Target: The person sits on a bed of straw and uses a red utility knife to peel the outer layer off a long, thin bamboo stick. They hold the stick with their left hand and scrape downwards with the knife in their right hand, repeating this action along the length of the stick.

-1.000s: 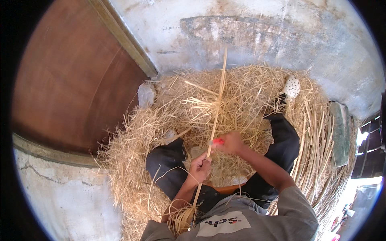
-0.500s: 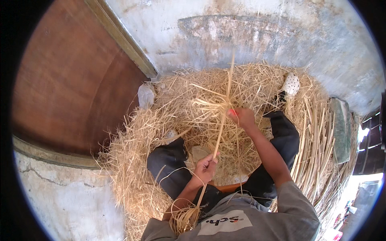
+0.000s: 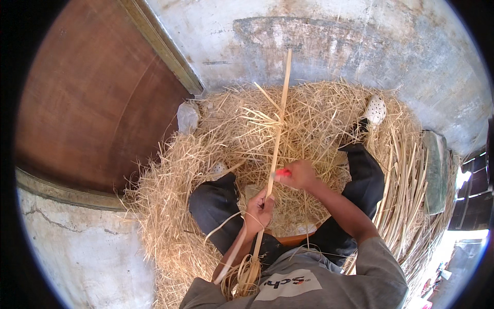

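My left hand (image 3: 259,212) is closed around a long, flat, pale strip (image 3: 280,121) that looks like split cane or bamboo. The strip rises away from my lap toward the wall, its lower part running past my left forearm. Just beyond that hand, my right hand (image 3: 301,175) grips a small red-handled tool (image 3: 283,172) against the strip's right edge; its working end is mostly hidden. Thin curled shavings (image 3: 261,119) fan out from the strip farther up. Looped thin strands (image 3: 244,275) bunch beside my left elbow, and a loose one arcs over my left forearm.
A thick layer of straw-like shavings (image 3: 175,190) covers the floor around my legs. Long split stalks (image 3: 404,190) lie at the right, beside a greenish slab (image 3: 435,170). A stone (image 3: 188,117) rests near the brown door (image 3: 92,108). The stained wall (image 3: 329,51) stands ahead.
My right hand has come down the strip with the red-handled tool, closer to my left hand. The strip's far end has tipped slightly left, and my left hand has shifted slightly.
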Demonstrator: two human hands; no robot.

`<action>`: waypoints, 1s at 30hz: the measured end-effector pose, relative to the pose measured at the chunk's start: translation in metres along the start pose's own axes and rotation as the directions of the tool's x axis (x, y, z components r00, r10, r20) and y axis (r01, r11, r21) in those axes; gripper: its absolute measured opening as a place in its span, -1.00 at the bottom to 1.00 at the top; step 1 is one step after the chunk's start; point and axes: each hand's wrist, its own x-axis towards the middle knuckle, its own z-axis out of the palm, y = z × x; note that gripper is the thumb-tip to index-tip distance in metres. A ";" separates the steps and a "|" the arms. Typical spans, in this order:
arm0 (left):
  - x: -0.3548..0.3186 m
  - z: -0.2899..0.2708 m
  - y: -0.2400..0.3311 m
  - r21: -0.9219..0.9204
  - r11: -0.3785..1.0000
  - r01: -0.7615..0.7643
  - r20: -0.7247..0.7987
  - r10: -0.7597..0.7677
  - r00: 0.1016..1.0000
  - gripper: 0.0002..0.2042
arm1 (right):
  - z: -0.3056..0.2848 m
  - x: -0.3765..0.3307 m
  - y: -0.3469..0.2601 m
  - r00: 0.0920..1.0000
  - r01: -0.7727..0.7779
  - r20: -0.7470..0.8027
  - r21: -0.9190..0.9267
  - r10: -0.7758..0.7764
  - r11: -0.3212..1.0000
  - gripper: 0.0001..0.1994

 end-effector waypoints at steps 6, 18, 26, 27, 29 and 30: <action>0.001 -0.006 -0.004 0.024 0.999 -0.032 0.002 0.032 0.999 -0.63 | 0.003 0.008 0.002 0.997 -0.067 0.043 -0.043 0.068 0.997 -0.31; -0.002 -0.013 -0.024 0.049 0.998 0.032 0.038 -0.033 0.999 -0.61 | 0.010 0.002 0.001 1.000 0.000 0.021 -0.053 0.001 0.999 -0.28; -0.011 -0.010 -0.017 0.068 0.998 0.019 0.119 -0.027 0.993 -0.61 | 0.001 0.039 0.054 0.953 -0.288 -0.088 0.053 0.291 0.956 -0.30; -0.011 -0.011 -0.018 0.043 0.999 0.028 0.119 -0.033 0.992 -0.61 | 0.003 0.037 0.052 0.947 -0.314 -0.055 0.052 0.317 0.948 -0.30; -0.009 -0.010 -0.020 0.012 0.999 0.044 0.111 -0.045 0.993 -0.61 | 0.009 0.021 0.040 0.967 -0.253 -0.027 0.035 0.254 0.967 -0.28; -0.009 -0.010 -0.018 0.014 0.999 0.048 0.103 -0.049 0.993 -0.61 | 0.017 0.009 0.027 0.986 -0.162 -0.035 0.026 0.163 0.986 -0.27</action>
